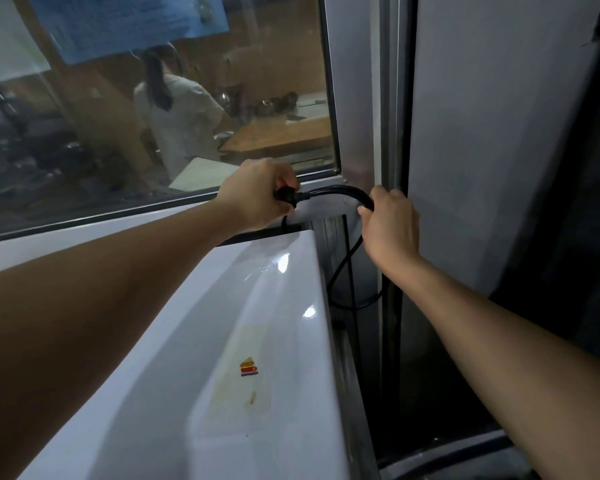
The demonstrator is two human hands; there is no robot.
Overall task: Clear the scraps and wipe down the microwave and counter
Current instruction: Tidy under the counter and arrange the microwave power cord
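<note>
The white microwave [222, 358] fills the lower middle of the view, seen from above, with a worn sticker [248, 370] on its top. Behind its back right corner my left hand [257, 197] grips the black plug [286, 195] of the power cord. My right hand [388, 223] holds the black cord [343, 191] a little further along, where it arches over. Below my right hand the cord hangs in a loop [340, 289] down the gap beside the microwave.
A glass window [153, 116] with a white frame stands right behind the microwave; a person in white is visible through it. A blue paper [129, 22] is stuck on the glass. A grey wall panel [492, 133] rises at the right, with a dark gap below.
</note>
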